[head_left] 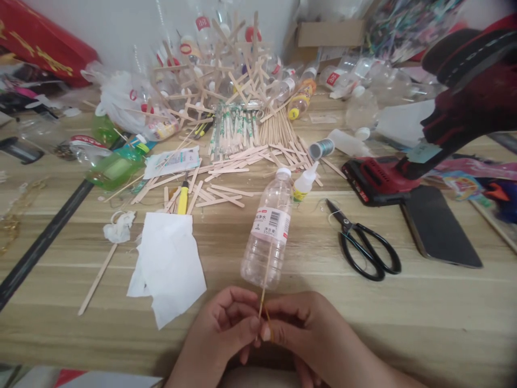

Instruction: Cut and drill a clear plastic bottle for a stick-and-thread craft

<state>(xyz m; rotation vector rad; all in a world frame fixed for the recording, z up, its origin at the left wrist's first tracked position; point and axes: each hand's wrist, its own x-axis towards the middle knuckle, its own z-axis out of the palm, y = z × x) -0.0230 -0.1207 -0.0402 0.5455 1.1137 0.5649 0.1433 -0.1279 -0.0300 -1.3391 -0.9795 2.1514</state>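
My left hand (236, 326) pinches a thin wooden stick (262, 304) between thumb and fingers near the table's front edge. Close against it, my right hand (301, 323) grips a yellow-orange rubber band (270, 318), which appears looped on the stick. The stick's upper end points away from me, overlapping a clear plastic bottle (250, 256) with a white cap and a pale label. Whether the bottle stands or lies, I cannot tell. Behind its right side is a small glue bottle (304, 183). Farther right are black-handled scissors (363, 242).
White paper (173, 264), a craft stick with crumpled tissue (99, 277) and a yellow-handled tool (183, 198) lie left. Loose craft sticks (226, 194) and skewers (277, 126) spread behind. A red-black power tool (383, 175) and a phone (440, 226) occupy the right.
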